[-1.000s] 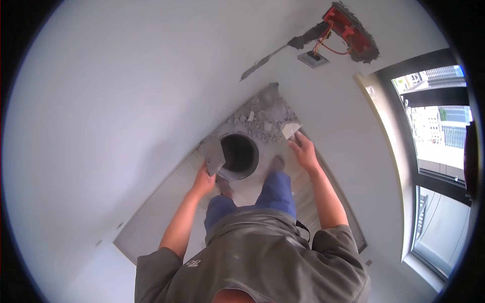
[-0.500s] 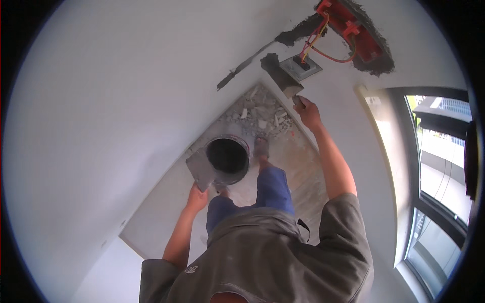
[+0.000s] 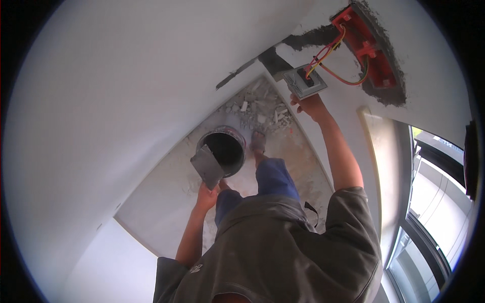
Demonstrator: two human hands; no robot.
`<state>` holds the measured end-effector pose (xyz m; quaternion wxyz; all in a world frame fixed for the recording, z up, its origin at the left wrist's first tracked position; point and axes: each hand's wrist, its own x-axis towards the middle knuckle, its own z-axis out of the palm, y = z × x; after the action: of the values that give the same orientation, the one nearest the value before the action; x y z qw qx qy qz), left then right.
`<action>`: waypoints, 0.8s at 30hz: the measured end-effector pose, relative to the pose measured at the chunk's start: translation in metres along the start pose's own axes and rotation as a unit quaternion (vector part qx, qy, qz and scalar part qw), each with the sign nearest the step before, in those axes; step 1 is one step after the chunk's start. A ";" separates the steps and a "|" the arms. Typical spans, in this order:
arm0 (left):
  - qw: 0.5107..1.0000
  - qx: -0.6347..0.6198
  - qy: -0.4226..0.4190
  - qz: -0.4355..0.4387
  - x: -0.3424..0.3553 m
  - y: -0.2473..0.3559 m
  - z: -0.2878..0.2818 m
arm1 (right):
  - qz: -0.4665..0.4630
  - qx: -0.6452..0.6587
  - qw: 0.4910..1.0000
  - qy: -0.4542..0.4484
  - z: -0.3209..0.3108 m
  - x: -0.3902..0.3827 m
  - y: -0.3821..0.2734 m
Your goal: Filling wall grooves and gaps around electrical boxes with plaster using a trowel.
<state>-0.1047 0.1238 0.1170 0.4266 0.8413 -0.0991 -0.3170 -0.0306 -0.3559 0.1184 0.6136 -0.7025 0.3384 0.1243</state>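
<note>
Left hand [image 3: 205, 196] is closed on a flat grey trowel [image 3: 207, 166], blade over the rim of a round dark bucket [image 3: 221, 130] mid-frame. Right hand [image 3: 312, 105], upper right, is curled on a mortar-loaded, broad-bladed trowel [image 3: 275, 62] (grip's mostly hidden behind a dangling square grey switch plate [image 3: 299, 88]).

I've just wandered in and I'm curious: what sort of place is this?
Probably a room under renovation or repair. An open red electrical box sits in the wall, with dark filler around it; broken rubble lies on the floor; and the left hand holds a flat-bladed tool.
</note>
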 end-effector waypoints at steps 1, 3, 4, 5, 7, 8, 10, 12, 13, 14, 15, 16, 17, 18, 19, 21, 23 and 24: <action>1.000 -0.001 0.000 -0.001 -0.001 -0.003 0.001 | 0.001 -0.001 1.000 0.000 -0.001 -0.001 -0.004; 1.000 -0.006 -0.004 0.006 -0.001 -0.009 0.000 | -0.012 0.064 0.998 0.016 0.001 -0.001 -0.012; 1.000 -0.006 -0.004 0.004 -0.001 -0.010 0.000 | -0.012 0.064 0.998 0.015 0.004 -0.002 -0.015; 1.000 -0.005 -0.007 0.004 -0.001 -0.012 0.000 | 0.011 0.097 0.995 0.026 0.009 -0.003 -0.018; 1.000 -0.003 -0.010 0.003 -0.001 -0.012 -0.001 | 0.034 0.130 0.990 0.036 0.011 -0.003 -0.019; 1.000 -0.008 -0.014 -0.004 0.000 -0.010 -0.002 | 0.004 0.102 0.994 0.033 0.009 -0.001 -0.017; 1.000 -0.013 -0.017 -0.012 0.000 -0.003 -0.002 | -0.027 0.072 0.997 0.031 0.005 0.003 -0.016; 0.999 -0.026 0.018 0.034 0.001 0.006 -0.002 | -0.179 0.008 0.983 0.047 0.000 0.004 -0.017; 0.999 -0.027 0.020 0.033 -0.001 0.005 -0.002 | -0.181 0.007 0.982 0.045 -0.001 0.006 -0.018; 0.999 -0.031 0.021 0.011 -0.002 0.004 -0.002 | -0.180 0.027 0.982 0.048 -0.002 0.008 -0.019; 0.999 -0.037 0.021 -0.010 -0.004 0.003 -0.003 | -0.180 0.047 0.981 0.050 -0.002 0.010 -0.019; 0.999 -0.037 0.025 -0.011 -0.003 0.003 -0.004 | -0.182 0.047 0.981 0.047 -0.003 0.009 -0.029; 0.999 -0.035 0.027 -0.003 -0.005 0.003 -0.005 | -0.120 0.091 0.988 0.024 -0.005 0.004 -0.046; 0.999 -0.032 0.028 0.004 -0.007 0.003 -0.006 | -0.057 0.135 0.989 0.000 -0.005 0.000 -0.059; 0.999 -0.033 0.029 0.005 -0.008 0.004 -0.006 | -0.058 0.133 0.989 -0.001 -0.005 0.000 -0.064; 0.999 -0.019 0.033 0.001 -0.009 0.006 -0.006 | -0.021 0.157 0.987 0.013 -0.005 0.001 -0.074; 0.999 -0.028 0.030 -0.006 -0.008 0.010 -0.007 | -0.031 0.135 0.990 0.013 -0.004 -0.002 -0.084; 0.999 -0.036 0.025 -0.012 -0.008 0.012 -0.007 | -0.040 0.113 0.993 0.014 -0.003 -0.002 -0.087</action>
<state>-0.1055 0.1247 0.1331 0.4553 0.8339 -0.0670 -0.3047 0.0217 -0.3562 0.1876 0.6888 -0.6430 0.3307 0.0510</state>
